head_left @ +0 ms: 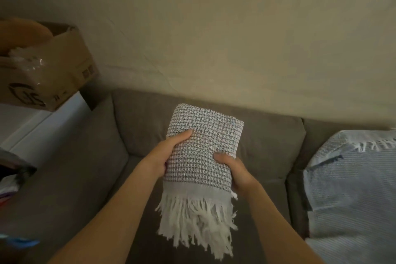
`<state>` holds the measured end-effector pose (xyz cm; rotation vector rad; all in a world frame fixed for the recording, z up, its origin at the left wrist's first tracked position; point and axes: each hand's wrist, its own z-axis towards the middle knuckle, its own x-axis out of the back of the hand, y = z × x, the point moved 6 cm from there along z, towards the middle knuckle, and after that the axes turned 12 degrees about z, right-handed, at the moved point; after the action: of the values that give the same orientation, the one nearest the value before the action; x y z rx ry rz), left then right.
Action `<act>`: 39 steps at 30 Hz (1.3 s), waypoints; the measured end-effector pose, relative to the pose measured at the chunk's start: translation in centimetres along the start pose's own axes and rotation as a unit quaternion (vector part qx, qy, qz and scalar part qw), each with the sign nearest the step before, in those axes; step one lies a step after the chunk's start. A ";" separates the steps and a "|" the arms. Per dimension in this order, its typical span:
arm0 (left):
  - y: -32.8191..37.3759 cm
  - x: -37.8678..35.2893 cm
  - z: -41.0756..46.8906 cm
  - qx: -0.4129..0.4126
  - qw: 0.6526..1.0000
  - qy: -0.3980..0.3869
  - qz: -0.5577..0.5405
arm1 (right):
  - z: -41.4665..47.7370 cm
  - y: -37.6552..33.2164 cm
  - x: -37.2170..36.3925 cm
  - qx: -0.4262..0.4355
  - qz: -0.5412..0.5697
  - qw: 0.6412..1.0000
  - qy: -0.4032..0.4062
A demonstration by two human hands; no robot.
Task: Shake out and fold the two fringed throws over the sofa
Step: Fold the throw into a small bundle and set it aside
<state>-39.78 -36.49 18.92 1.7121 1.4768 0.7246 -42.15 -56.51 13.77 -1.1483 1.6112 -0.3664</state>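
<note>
"Grey throw (203, 146): how was it gripped?" was asked.
"It was clasped at its side edges by the left hand (169, 156) and right hand (233, 169), folded small above the sofa (96, 156) seat. 1 of 2 seemed done; the blue throw (347, 188) lay spread at the right, with bare seat below and leftward," was answered.

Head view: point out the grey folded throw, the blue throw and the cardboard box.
grey throw (205, 128): head view, woven face, upper half.
blue throw (351, 188): head view, ribbed face, middle of the panel.
cardboard box (64, 64): head view, its side wall.
</note>
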 end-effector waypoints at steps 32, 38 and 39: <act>-6.2 44.2 7.8 0.063 0.965 0.232 0.107 | 31.0 15.8 -28.3 -0.017 -0.181 0.983 0.012; -7.6 54.9 9.8 0.075 0.882 0.376 0.274 | 39.5 24.7 -35.7 -0.047 -0.141 0.989 0.026; -7.5 56.3 10.1 0.053 0.870 0.382 0.308 | 40.5 26.0 -36.4 -0.049 -0.131 0.990 0.026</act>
<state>-25.96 17.51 4.05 2.1318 1.4430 1.8623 -20.87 -1.65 0.55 -1.4418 1.5396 -0.4950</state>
